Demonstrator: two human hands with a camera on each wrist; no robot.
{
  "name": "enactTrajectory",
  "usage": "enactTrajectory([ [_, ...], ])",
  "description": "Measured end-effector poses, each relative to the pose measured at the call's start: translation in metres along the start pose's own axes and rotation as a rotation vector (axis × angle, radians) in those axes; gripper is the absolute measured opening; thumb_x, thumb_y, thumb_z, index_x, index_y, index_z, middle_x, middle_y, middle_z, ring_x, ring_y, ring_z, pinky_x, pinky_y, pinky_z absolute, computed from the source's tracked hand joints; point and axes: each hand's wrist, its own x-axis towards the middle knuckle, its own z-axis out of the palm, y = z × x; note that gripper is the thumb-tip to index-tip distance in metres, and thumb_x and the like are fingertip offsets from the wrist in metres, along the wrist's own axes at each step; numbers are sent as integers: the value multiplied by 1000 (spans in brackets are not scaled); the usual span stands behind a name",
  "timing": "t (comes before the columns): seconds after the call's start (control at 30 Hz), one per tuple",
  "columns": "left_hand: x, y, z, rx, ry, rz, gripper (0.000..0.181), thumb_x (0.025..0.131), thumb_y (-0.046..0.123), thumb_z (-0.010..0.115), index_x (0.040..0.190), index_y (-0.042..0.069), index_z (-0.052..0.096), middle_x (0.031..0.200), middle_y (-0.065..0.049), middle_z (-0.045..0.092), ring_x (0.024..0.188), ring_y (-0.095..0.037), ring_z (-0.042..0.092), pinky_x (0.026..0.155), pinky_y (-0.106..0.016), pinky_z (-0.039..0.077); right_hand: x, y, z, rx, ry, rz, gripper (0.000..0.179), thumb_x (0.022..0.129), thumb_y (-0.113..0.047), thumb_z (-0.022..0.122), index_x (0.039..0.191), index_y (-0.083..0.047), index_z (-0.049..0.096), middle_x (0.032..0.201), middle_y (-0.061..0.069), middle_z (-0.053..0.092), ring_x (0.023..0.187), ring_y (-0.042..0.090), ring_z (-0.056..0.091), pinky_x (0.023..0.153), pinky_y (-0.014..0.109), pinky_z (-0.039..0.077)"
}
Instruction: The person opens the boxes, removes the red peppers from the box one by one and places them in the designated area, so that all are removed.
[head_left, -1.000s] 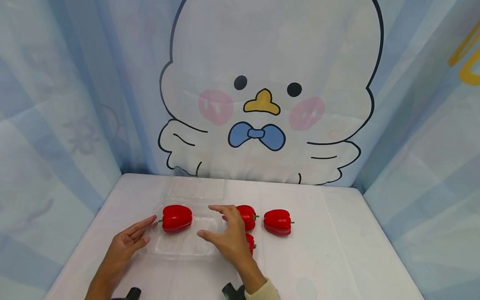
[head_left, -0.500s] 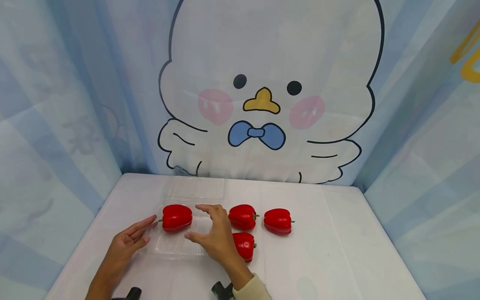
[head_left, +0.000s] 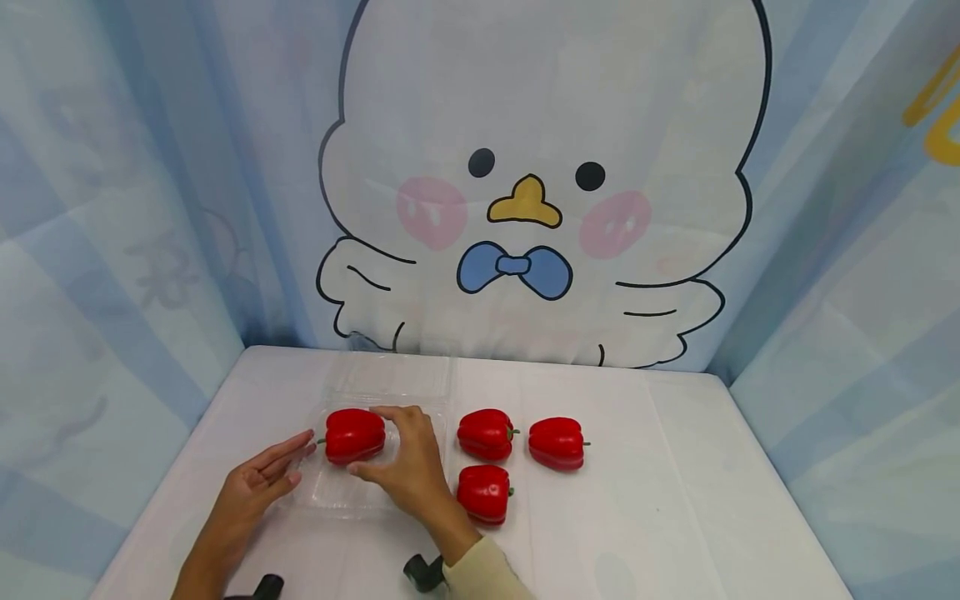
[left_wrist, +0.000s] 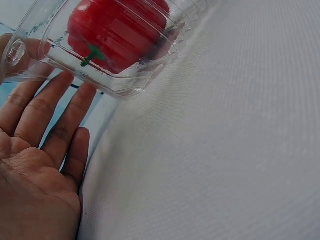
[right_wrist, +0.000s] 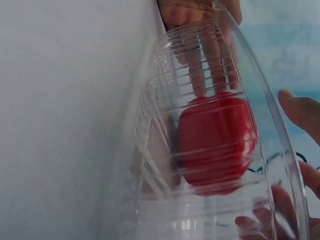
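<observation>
A red bell pepper with a green stem lies in the left half of a clear plastic clamshell box. In the left wrist view the stem of that bell pepper points toward the left palm. My left hand, fingers extended, rests its fingertips at the box's left wall. Over the box, my right hand has its thumb and fingers spread at the pepper's right end. Seen from the right wrist, the box wall stands between the camera and the pepper, with the right fingers and thumb apart.
The box's clear lid lies folded back toward the curtain. Right of the box are three more red bell peppers: one at the back, one farther right and one nearer the front. A printed curtain hangs behind the white table.
My right hand has moved left across the box to the pepper inside, uncovering the two peppers it partly hid. The left hand and all the peppers have kept their places.
</observation>
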Motion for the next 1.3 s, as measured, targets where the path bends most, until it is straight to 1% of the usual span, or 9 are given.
enactTrajectory([
  [0.1, 0, 1, 0, -1, -2, 6, 72, 102, 36, 72, 164, 15, 42, 164, 11, 49, 124, 24, 53, 102, -12, 47, 4, -2, 5, -12, -9, 9, 75, 79, -33, 95, 146, -35, 60, 142, -1, 61, 133, 16, 53, 104, 42, 60],
  [0.23, -1, 1, 0, 0, -3, 18, 71, 103, 35, 72, 163, 14, 42, 164, 11, 49, 124, 23, 53, 102, -11, 48, 9, -5, 11, -6, -15, 25, 77, 78, -31, 96, 146, -36, 60, 141, -4, 61, 130, 14, 53, 98, 32, 61],
  [0.33, -1, 1, 0, 0, -1, 25, 71, 103, 35, 72, 163, 14, 42, 163, 12, 50, 124, 23, 53, 102, -10, 47, 12, -7, 15, -3, -14, 33, 77, 78, -30, 96, 145, -37, 60, 141, -5, 60, 130, 12, 53, 94, 28, 61],
  [0.5, -2, 1, 0, -10, -1, 41, 69, 103, 32, 72, 163, 12, 43, 161, 15, 51, 124, 23, 54, 101, -9, 48, 18, -9, 22, -38, -8, 36, 76, 78, -30, 97, 144, -37, 61, 141, -5, 60, 130, 13, 52, 93, 28, 62],
  [0.63, -3, 0, 0, -17, -7, 59, 68, 104, 30, 71, 163, 11, 43, 161, 15, 51, 126, 22, 54, 101, -8, 47, 23, -12, 28, -81, -7, 50, 74, 76, -27, 97, 142, -35, 63, 139, -4, 60, 129, 14, 52, 91, 30, 63],
  [0.8, -2, 0, -1, -24, -9, 56, 68, 103, 30, 72, 162, 10, 44, 159, 16, 53, 125, 23, 53, 100, -6, 47, 29, -16, 36, -129, 0, 73, 73, 74, -26, 98, 139, -35, 65, 137, -4, 61, 128, 14, 52, 88, 29, 63],
  [1.03, 0, -1, -3, -62, -17, 54, 67, 104, 25, 71, 162, 6, 43, 147, 28, 60, 124, 23, 54, 98, -5, 48, 33, -20, 45, -226, 20, 66, 71, 73, -29, 99, 137, -31, 67, 132, -3, 61, 126, 13, 50, 86, 27, 62],
  [1.17, 0, -2, -3, -70, -22, 61, 66, 104, 23, 70, 161, 5, 43, 146, 27, 61, 123, 22, 55, 98, -5, 48, 33, -19, 47, -265, 29, 61, 68, 73, -29, 99, 133, -29, 68, 131, -3, 60, 125, 12, 50, 87, 27, 62],
  [1.3, 0, -2, -3, -56, -14, 57, 66, 104, 25, 71, 161, 6, 45, 151, 21, 60, 123, 22, 55, 98, -5, 47, 32, -17, 46, -258, 33, 54, 68, 73, -27, 99, 133, -29, 68, 131, -3, 60, 125, 12, 50, 88, 26, 62],
])
